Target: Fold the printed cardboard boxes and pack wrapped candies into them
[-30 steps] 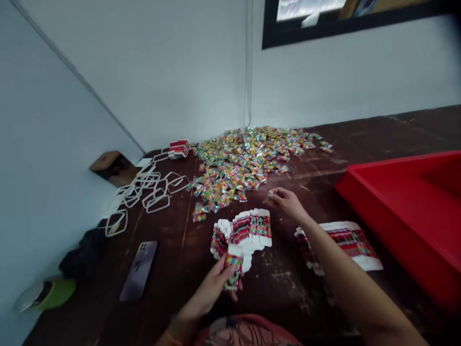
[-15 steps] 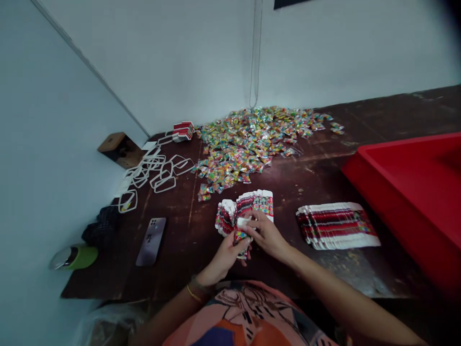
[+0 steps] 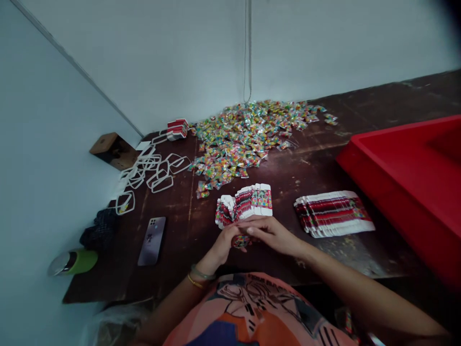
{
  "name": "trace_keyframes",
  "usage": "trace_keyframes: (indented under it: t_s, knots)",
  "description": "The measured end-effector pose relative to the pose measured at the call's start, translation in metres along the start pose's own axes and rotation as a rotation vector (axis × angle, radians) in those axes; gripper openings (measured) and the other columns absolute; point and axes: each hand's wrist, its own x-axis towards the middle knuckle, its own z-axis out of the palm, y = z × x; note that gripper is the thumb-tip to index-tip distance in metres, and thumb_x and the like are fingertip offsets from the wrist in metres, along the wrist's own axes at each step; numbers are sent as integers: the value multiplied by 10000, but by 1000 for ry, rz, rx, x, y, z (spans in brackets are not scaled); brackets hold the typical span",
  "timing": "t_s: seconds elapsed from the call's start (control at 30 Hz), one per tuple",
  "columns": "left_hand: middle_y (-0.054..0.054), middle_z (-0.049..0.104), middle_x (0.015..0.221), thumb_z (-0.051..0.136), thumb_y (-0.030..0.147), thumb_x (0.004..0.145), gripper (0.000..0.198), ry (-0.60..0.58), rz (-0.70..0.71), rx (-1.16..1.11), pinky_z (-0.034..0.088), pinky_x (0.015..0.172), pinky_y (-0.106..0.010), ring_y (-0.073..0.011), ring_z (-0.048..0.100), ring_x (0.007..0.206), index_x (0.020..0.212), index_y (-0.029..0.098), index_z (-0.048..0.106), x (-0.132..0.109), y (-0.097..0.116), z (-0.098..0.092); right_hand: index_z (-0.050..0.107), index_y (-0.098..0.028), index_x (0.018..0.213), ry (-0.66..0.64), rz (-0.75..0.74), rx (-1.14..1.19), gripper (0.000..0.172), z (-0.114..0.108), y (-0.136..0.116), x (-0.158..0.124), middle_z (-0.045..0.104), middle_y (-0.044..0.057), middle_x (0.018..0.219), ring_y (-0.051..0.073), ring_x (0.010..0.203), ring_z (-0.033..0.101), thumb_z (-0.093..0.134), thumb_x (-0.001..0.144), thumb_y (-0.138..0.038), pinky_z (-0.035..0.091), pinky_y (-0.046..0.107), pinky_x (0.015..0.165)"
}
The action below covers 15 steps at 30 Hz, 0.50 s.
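Both hands meet at the lower centre of the frame, around a small printed box. The left hand [image 3: 224, 244] has its fingers curled about the small printed box [image 3: 239, 241], whose coloured lower part shows below the fingers. The right hand [image 3: 273, 234] lies over the top of that box with its fingers bent and close together; whether it pinches anything cannot be told, since the hands hide the upper part.

Just above the hands, a fanned row of flat boxes [image 3: 248, 201] lies on the desk [image 3: 187, 245], red and white with coloured prints. A second row of flat boxes [image 3: 334, 215] lies to the right, near the red tray [image 3: 389, 185] at the right edge of the frame. A wide heap of wrapped sweets [image 3: 241, 137] spreads over the upper centre, against the wall. Left of it are white loops [image 3: 144, 168], a red-and-white bundle [image 3: 177, 129] and a brown box [image 3: 114, 150]. A phone [image 3: 151, 241] lies at the lower left, near a green bottle [image 3: 83, 261]
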Motion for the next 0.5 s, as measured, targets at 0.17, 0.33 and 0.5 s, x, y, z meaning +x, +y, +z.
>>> trace_keyframes:
  t_s: [0.17, 0.33, 0.5]
  knots:
    - [-118, 667, 1029, 600, 308, 753, 463, -108, 18, -105, 501, 629, -298, -248, 620, 901, 1176, 121, 596, -5, 1, -4, 725, -211, 1022, 77, 23, -27, 270, -7, 1, 2, 701, 64, 963, 180, 811, 649, 595, 866, -388, 540, 306, 697]
    - [-118, 648, 1057, 669, 403, 783, 516, -28, -65, -194, 487, 596, -273, -228, 627, 866, 1216, 147, 557, -18, -13, -1, 674, -252, 1148, 100, -166, -288, 281, 9, 17, -4, 673, 85, 1128, 211, 1052, 595, 547, 908, -326, 464, 390, 940]
    - [-130, 619, 1140, 598, 495, 825, 543, -226, -143, -229, 506, 759, -372, -257, 607, 990, 1270, 190, 534, -17, -19, 14, 688, -260, 1124, 170, -17, -281, 274, -12, 10, -49, 698, 73, 1083, 201, 977, 641, 512, 923, -322, 503, 348, 872]
